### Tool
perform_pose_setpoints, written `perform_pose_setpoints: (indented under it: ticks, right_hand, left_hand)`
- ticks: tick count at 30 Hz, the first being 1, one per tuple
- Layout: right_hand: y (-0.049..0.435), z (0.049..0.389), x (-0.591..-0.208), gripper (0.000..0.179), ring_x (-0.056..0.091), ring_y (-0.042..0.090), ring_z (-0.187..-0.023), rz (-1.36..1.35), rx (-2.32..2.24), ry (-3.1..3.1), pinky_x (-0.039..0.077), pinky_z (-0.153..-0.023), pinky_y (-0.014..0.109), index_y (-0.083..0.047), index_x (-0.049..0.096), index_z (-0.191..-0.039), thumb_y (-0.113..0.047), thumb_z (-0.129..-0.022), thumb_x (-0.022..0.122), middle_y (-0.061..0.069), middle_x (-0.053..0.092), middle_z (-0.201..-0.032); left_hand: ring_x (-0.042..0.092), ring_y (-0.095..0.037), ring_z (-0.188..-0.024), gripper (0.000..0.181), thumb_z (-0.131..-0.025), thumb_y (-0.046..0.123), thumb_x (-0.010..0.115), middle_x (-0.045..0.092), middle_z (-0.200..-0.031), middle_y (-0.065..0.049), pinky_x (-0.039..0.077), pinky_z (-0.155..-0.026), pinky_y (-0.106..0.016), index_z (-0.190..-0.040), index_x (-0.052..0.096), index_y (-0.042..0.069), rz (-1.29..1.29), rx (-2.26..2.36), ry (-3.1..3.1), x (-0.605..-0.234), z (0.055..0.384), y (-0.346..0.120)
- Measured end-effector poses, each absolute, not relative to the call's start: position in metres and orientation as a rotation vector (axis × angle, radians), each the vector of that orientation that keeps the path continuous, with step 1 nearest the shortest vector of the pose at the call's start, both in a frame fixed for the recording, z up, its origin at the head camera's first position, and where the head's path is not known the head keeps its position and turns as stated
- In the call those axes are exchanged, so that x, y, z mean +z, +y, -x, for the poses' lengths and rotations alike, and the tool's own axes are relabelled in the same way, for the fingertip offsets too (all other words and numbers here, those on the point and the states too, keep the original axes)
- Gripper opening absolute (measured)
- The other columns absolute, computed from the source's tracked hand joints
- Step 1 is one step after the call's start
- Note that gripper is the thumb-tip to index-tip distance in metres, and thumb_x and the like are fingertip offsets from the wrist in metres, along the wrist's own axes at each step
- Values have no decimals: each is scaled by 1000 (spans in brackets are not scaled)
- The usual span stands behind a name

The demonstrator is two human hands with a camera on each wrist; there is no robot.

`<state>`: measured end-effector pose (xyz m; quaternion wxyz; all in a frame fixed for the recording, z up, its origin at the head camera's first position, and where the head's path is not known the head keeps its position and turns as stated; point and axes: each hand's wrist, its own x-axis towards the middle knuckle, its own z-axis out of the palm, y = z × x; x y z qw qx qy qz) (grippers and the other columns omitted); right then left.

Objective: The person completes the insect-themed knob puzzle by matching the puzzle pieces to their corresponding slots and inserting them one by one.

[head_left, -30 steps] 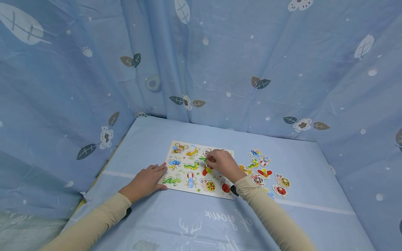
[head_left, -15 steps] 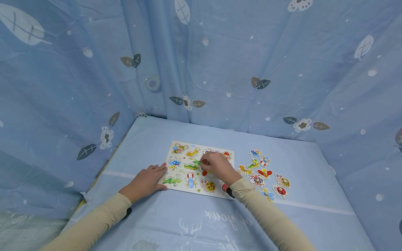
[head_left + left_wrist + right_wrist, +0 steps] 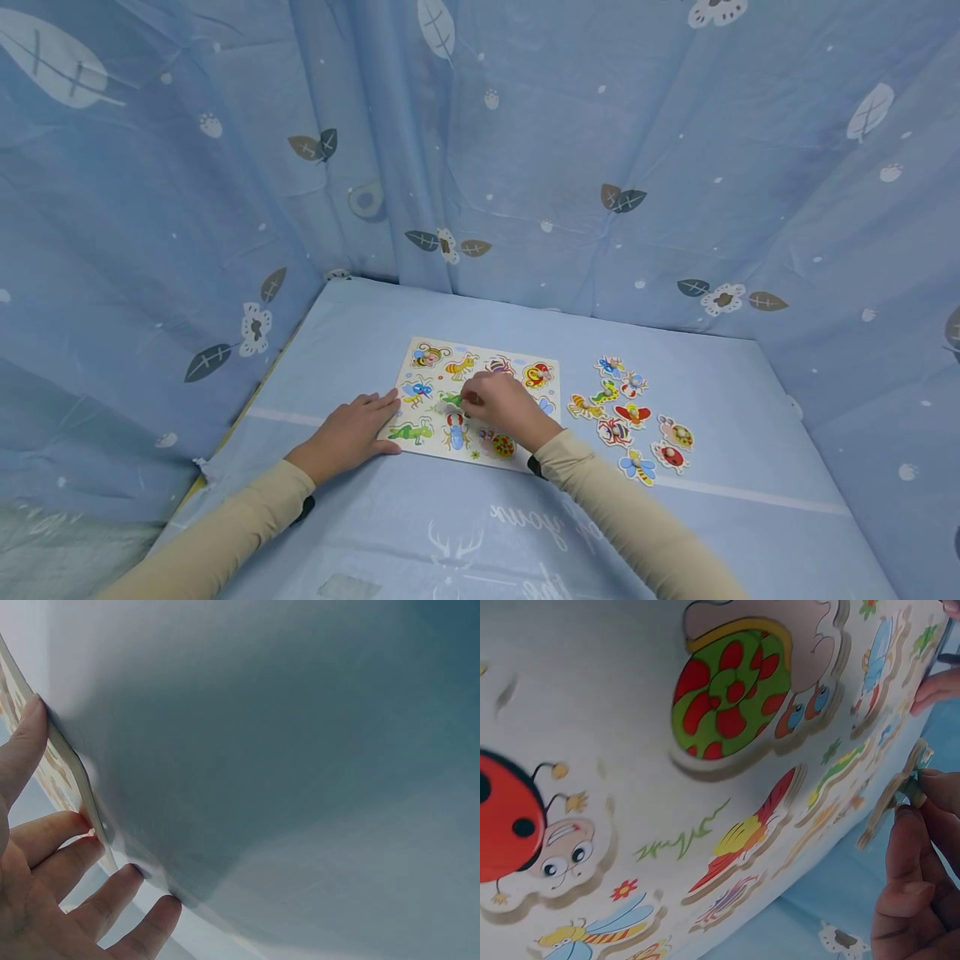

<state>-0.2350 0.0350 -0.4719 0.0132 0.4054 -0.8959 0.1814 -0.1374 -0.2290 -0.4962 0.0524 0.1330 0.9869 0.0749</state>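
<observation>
A white puzzle board (image 3: 481, 354) printed with insects lies on the table. Along its left edge rests my left hand (image 3: 352, 432), fingers extended and thumb at the near corner; the left wrist view shows fingertips and thumb touching the board's rim (image 3: 79, 776). Between thumb and fingers my right hand (image 3: 510, 407) pinches a green puzzle piece (image 3: 450, 399), just above the middle of the board. In the right wrist view this piece (image 3: 891, 799) is tilted edge-on and apart from the board, so its full shape is hidden. The hand covers part of the middle row of pictures.
Several loose insect pieces lie right of the board, among them a ladybug (image 3: 670, 457), a snail (image 3: 677, 432), a dragonfly (image 3: 637, 467) and a red-winged insect (image 3: 633, 414). Blue patterned curtains (image 3: 525, 167) stand behind the table and at both sides.
My right hand has moved left and a little nearer across the board, carrying the green puzzle piece from below the spider picture toward the caterpillar picture. The left hand has stayed put.
</observation>
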Motion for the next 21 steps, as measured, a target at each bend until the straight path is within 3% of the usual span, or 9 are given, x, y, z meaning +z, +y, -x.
perform_pose_setpoints:
  ticks: [21]
  right_hand:
    - [4,219,-476,7,57,-2,-73,-1392,563,-2768,48,-66,13,-20,78,-92,-16,-95,73,-11,70,-86]
  left_hand:
    - [52,-40,-140,81,-90,52,74,48,-160,-14,53,-101,-58,-151,52,3,-402,203,2974,-494,139,-229]
